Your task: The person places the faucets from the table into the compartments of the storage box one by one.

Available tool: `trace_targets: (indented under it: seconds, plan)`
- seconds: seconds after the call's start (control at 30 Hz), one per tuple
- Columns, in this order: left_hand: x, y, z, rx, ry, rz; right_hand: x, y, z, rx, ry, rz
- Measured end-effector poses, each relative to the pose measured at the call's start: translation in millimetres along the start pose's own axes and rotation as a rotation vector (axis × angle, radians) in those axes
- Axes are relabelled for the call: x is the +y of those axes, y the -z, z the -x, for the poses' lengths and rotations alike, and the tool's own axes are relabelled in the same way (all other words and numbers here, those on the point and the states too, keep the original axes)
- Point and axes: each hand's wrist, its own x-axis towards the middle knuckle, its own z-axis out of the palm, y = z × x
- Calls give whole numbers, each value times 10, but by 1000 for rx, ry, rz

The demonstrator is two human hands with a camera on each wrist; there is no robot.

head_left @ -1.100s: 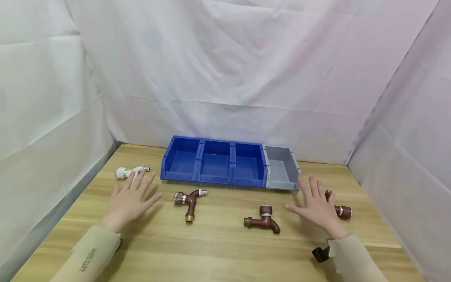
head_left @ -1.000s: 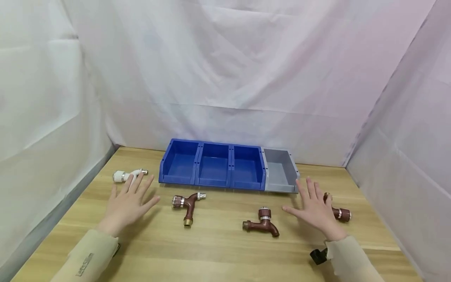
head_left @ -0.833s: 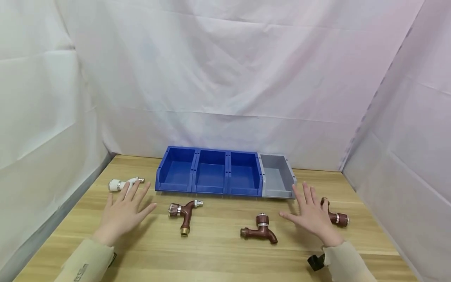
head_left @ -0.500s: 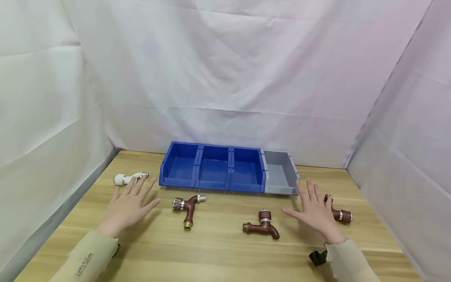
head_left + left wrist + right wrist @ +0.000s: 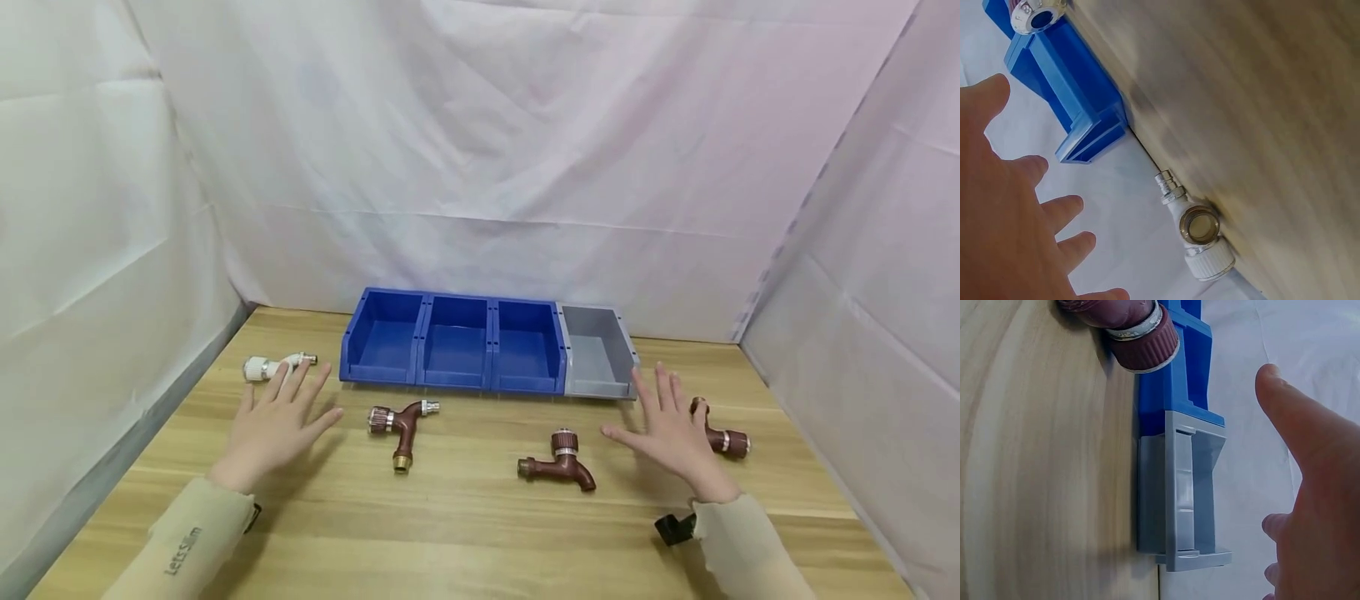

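My left hand (image 5: 273,429) is held with its fingers spread and nothing in them, partly covering a white tap (image 5: 258,368) in the head view. The left wrist view shows that white tap (image 5: 1210,257) lying beyond the fingertips. To the right of this hand lies a dark red tap (image 5: 405,429) with a brass end. My right hand (image 5: 675,433) is spread the same way, holding nothing. A second dark red tap (image 5: 558,468) lies to its left. Another dark red tap (image 5: 726,442) sits just to its right, partly hidden behind the fingers.
Three blue bins (image 5: 456,379) and one grey bin (image 5: 600,388) stand joined in a row at the back of the wooden table (image 5: 450,533). White cloth (image 5: 480,150) hangs behind and on both sides. A black strap piece (image 5: 675,528) shows at the right wrist.
The head view dips and rises slightly, shifting the whole scene in the picture. Both hands stay spread in the same places, and the taps and bins have not moved.
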Motion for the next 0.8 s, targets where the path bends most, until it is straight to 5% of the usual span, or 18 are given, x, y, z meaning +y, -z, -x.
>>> trace_targets:
  seconds: [0.8]
  plan:
    - [69,-43,46,-30,-22,0,-115,-91,23,-47,30,-45]
